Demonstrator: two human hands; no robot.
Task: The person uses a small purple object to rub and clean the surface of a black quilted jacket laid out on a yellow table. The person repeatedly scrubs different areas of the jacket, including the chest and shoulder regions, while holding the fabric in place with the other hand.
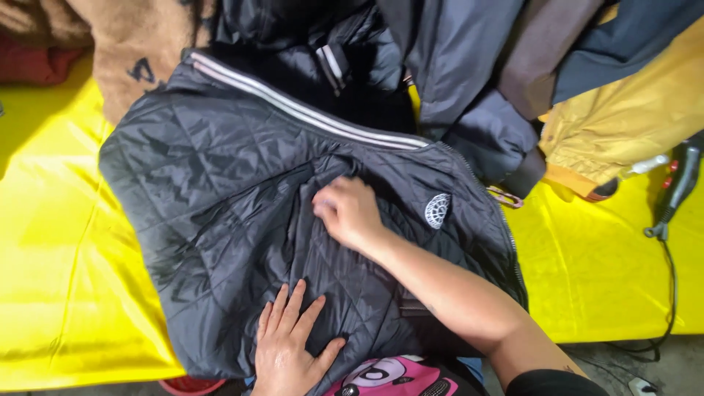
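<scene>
A yellow-covered table point(51, 242) carries a black quilted jacket point(220, 198) and piled garments point(469, 66).

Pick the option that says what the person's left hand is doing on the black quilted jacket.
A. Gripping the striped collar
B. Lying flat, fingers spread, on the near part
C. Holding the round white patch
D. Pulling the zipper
B: the left hand lies palm down with spread fingers on the black quilted jacket, far from its collar, zipper and patch.

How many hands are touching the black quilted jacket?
2. The left hand lies flat, fingers spread, near the jacket's lower edge; the right hand pinches the fabric at its middle. None seems hidden.
</scene>
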